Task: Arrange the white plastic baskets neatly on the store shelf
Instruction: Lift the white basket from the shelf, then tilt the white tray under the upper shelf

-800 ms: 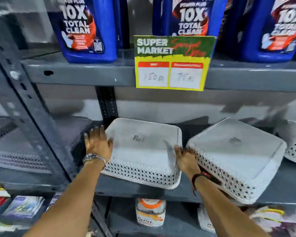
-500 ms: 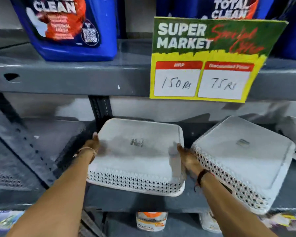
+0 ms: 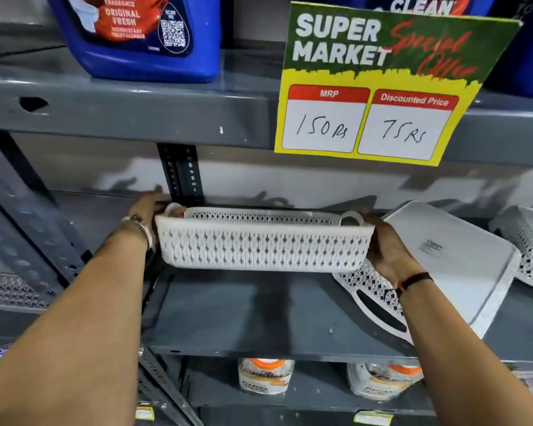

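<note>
A white plastic basket (image 3: 263, 244) with a perforated wall is held upright in the air, a little above the grey shelf (image 3: 243, 318). My left hand (image 3: 148, 210) grips its left end by the handle. My right hand (image 3: 388, 253) grips its right end. A second white basket (image 3: 450, 259) lies upside down and tilted on the shelf just right of my right hand, its handle slot facing me. A third white basket (image 3: 530, 241), also overturned, shows at the right edge.
A yellow and green price sign (image 3: 379, 87) hangs from the upper shelf above the held basket. Blue detergent bottles (image 3: 142, 35) stand on the upper shelf. A slotted upright (image 3: 182, 173) runs behind the basket. Jars (image 3: 265, 376) sit on the shelf below.
The left basket, lying upside down on the shelf before, has been lifted and turned upright between both hands. The view has moved closer to the shelf.
</note>
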